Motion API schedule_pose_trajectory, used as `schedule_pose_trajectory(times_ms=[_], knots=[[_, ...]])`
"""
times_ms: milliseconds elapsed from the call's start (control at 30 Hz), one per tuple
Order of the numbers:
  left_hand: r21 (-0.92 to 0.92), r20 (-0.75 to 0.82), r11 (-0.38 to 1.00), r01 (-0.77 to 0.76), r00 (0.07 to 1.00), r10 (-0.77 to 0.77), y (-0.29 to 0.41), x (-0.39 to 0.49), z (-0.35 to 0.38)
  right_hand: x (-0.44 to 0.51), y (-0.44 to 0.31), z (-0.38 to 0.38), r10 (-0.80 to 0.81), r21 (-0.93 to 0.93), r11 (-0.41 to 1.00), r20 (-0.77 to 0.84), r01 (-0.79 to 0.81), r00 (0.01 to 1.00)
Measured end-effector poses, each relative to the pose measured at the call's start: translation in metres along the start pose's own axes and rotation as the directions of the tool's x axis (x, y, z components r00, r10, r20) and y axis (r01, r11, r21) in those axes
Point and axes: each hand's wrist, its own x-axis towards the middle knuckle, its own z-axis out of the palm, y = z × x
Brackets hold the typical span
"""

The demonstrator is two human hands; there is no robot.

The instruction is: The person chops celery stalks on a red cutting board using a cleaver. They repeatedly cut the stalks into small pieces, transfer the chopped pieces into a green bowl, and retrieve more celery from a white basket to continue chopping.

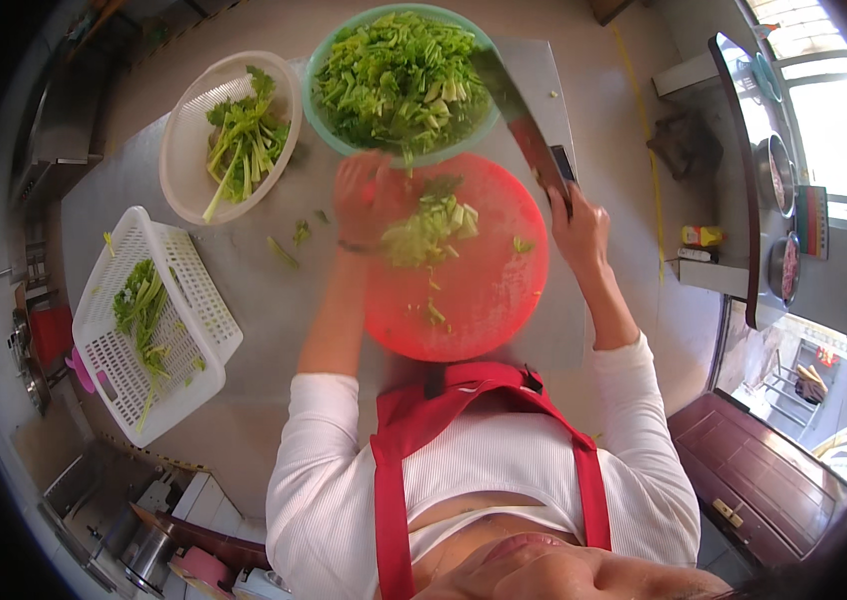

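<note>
My right hand [579, 231] grips the handle of a long cleaver [525, 124]. Its blade points away from me, with the tip over the right rim of a green basin [316, 120]. Chopped celery [405, 79] is heaped high in that basin. Blurred by motion, my left hand [369, 195] is at the upper left edge of a round red cutting board [468, 315]; whether its fingers hold anything is unclear. Cut celery pieces [431, 229] lie on the board beside that hand, with small scraps nearer me.
A pale colander [174, 157] with celery stalks [247, 154] stands left of the basin. Nearer, a white perforated basket [202, 292] holds more celery [142, 307]. All rest on a metal table [258, 300]. A dark object [563, 163] lies beside the cleaver. Metal bowls [785, 266] stand at right.
</note>
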Motion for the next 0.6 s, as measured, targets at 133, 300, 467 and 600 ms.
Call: schedule_pose_trajectory(times_ms=[133, 300, 467, 600], knots=[[0.282, 0.123, 0.955, 0.095, 0.983, -0.134, -0.052, -0.112, -0.007, -0.091, 0.036, 0.000, -0.039, 0.019, 0.999, 0.118, 0.037, 0.992], [0.263, 0.237, 0.963, 0.058, 0.964, -0.123, -0.047, -0.090, 0.028, -0.119, 0.060, 0.035, 0.058, -0.270, 0.963, 0.246, 0.011, 0.968], [0.361, 0.391, 0.931, 0.051, 0.898, -0.201, -0.058, -0.061, 0.062, -0.086, 0.041, 0.074, -0.026, -0.206, 0.975, 0.249, 0.079, 0.968], [0.375, 0.507, 0.923, -0.082, 0.852, -0.130, -0.053, -0.087, 0.052, -0.097, 0.018, 0.086, -0.074, -0.189, 0.969, 0.396, 0.160, 0.915]])
